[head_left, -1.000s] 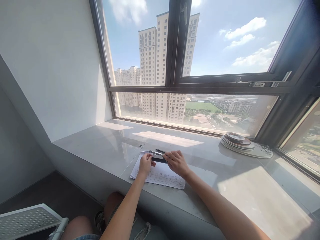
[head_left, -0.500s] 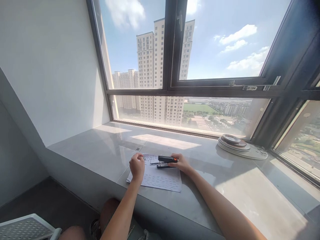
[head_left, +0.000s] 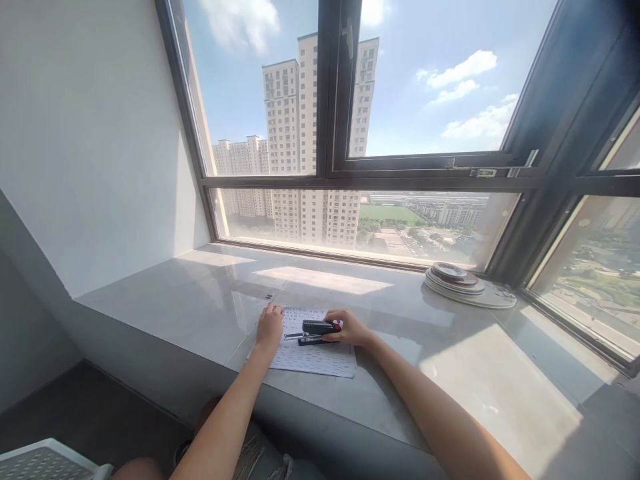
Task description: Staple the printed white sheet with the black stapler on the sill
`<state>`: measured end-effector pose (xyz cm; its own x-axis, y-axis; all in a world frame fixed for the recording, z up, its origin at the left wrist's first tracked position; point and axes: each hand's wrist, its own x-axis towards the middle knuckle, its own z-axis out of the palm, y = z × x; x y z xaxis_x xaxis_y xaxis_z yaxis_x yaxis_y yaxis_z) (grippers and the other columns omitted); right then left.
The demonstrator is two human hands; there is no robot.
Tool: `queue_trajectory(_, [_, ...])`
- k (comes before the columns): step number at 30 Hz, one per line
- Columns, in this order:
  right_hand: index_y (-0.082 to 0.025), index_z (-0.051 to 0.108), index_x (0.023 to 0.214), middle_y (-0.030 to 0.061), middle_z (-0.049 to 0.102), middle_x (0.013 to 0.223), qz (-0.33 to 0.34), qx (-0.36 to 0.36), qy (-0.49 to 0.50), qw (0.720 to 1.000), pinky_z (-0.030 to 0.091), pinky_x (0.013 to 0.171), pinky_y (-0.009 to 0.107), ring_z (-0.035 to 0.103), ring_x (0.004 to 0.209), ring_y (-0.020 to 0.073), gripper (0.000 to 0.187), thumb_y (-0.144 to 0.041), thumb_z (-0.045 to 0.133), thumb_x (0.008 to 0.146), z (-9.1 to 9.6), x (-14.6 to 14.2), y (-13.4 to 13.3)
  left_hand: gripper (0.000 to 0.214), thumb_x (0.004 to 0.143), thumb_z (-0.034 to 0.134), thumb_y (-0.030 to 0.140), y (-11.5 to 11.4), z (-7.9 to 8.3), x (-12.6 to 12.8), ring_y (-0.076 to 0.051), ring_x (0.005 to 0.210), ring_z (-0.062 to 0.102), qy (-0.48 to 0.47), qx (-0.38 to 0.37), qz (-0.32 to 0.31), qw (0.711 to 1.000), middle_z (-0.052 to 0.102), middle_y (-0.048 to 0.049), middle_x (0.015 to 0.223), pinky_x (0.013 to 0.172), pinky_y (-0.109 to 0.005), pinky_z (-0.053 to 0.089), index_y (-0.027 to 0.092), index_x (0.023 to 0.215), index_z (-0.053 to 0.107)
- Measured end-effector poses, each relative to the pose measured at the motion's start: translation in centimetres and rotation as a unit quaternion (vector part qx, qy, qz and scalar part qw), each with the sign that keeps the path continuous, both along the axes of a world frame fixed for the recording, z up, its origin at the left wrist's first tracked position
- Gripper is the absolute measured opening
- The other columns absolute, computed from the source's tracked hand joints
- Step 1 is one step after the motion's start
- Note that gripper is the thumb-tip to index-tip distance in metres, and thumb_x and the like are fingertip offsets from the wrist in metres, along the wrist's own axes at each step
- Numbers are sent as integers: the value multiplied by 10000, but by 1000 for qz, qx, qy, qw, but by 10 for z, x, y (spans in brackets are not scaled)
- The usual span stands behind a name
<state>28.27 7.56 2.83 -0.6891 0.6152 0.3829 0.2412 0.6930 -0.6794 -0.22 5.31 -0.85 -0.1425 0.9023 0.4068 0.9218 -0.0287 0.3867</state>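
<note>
My right hand [head_left: 349, 328] is closed around the rear end of a black stapler [head_left: 320, 327] with a red spot near its back. A thin metal part [head_left: 293, 337] sticks out from the stapler's left end. Beneath it lie sheets of printed paper [head_left: 313, 362] on the sill. My left hand [head_left: 270, 328] rests at the paper's upper left edge with its fingers stretched forward and down. Its fingertips are small in the view, and nothing shows in them. Just beyond them, two small dark strips [head_left: 269, 296] lie on the sill.
The wide grey tiled sill [head_left: 195, 293] runs along a dark-framed window [head_left: 330, 180]. Toward the right, a stack of plates and round mats [head_left: 453, 280] stands by the glass. A pale perforated chair [head_left: 47, 461] is at the lower left.
My left hand has gone from a closed, raised pose to reaching down at the paper's edge. The stapler in my right hand has shifted slightly left and nearer. The view has turned a little right.
</note>
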Motion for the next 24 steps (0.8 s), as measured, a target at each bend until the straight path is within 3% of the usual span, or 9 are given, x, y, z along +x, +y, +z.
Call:
queue_trajectory(4, [-194,741,891,1,647,837,-1,28,-16,999,408,693,270,528,709,142,261,-424,807,788,-5,-2,2,254,988,489,136,3,-2,-1,-248,975,659,21,-13,3,1000,652,-138,1192,779,-333,523,178,1082,722])
queue_trajectory(9, [-194,724,918,-1,664,869,-1,39,-15,999,405,683,257,544,730,140,236,-377,803,793,-11,-3,5,267,997,454,113,2,-1,1,-270,1060,634,54,-9,1,999,678,-130,1080,834,-342,528,172,1017,714])
queue_trajectory(13, [-195,728,921,-7,657,860,-6,42,-16,999,408,680,255,540,714,133,241,-376,813,787,-12,-3,6,210,966,514,112,0,0,2,-285,1056,627,58,4,10,998,657,-146,1092,872,-370,533,158,1101,667])
queue_trajectory(16, [-196,728,915,-12,650,844,-10,45,-20,999,408,680,257,530,699,129,262,-407,818,789,-12,-3,6,184,952,563,149,0,-1,3,-311,1059,622,51,42,15,998,634,-169,1103,867,-401,541,146,1126,624])
queue_trajectory(20, [-194,726,897,0,653,836,-21,58,-27,998,410,673,267,531,695,138,304,-473,804,806,-12,-5,5,166,992,504,212,0,-1,-2,-331,1046,614,-4,125,-2,992,611,-186,1100,811,-428,551,158,1135,566])
queue_trajectory(24, [-211,748,1020,35,704,924,-13,28,-8,999,446,698,281,603,799,181,443,-607,771,822,-13,-5,8,124,1006,470,270,-3,15,-4,-337,1080,600,-109,202,-21,973,605,-170,1096,863,-475,539,195,1081,535])
